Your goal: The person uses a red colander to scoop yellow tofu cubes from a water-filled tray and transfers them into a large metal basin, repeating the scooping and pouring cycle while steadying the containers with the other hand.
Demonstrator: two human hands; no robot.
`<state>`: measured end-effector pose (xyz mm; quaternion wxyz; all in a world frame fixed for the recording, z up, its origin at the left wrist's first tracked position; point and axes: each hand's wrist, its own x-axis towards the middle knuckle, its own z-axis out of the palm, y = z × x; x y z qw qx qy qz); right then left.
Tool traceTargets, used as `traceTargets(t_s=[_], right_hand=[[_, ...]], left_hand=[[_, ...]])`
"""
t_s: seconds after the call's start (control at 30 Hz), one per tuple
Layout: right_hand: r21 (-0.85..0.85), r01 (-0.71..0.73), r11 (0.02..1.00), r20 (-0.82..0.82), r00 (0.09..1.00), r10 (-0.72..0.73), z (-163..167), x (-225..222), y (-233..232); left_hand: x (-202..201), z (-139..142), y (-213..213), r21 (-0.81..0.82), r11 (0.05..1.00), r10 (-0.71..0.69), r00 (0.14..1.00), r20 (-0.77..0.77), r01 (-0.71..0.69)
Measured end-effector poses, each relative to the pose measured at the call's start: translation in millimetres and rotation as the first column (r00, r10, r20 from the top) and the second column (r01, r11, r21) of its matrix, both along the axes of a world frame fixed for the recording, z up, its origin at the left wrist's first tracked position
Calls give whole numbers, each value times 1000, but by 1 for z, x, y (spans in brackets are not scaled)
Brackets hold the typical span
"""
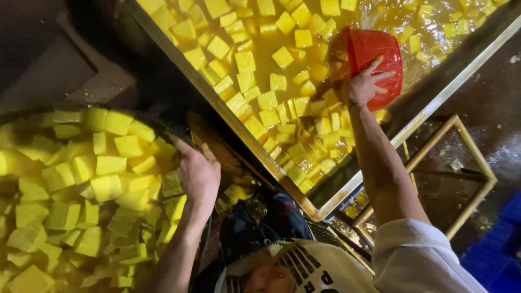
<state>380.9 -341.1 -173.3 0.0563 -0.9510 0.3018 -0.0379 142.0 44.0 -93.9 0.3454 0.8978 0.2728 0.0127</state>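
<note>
My right hand (366, 84) grips the rim of a red plastic scoop basket (380, 51), which is dipped into a metal tank (260, 154) of yellow liquid. Several yellow cubes (244, 59) float in the tank around the scoop. My left hand (198, 173) holds the dark rim of a large basket (182, 127) at the left. That basket is heaped with wet yellow cubes (108, 163), and my fingers curl over its edge beside them.
The tank's metal edge runs diagonally between the two containers. A yellow metal frame (472, 163) stands on the wet dark floor at the right. A blue crate (499, 244) sits at the bottom right corner.
</note>
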Motion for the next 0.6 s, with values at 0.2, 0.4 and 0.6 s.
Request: traceTargets(t_s=[0.2,0.4,0.6], right_hand=[[166,50,985,-172,985,-21,18,-6,21],[373,-10,928,-309,941,135,37,16,0],[627,-169,760,-334,824,459,27,63,-57]], left_hand=[[-6,-18,1,2,999,-44,997,61,44],[-6,-22,1,-5,1000,3,1000,27,-3],[-10,-34,3,178,983,15,991,135,-40]])
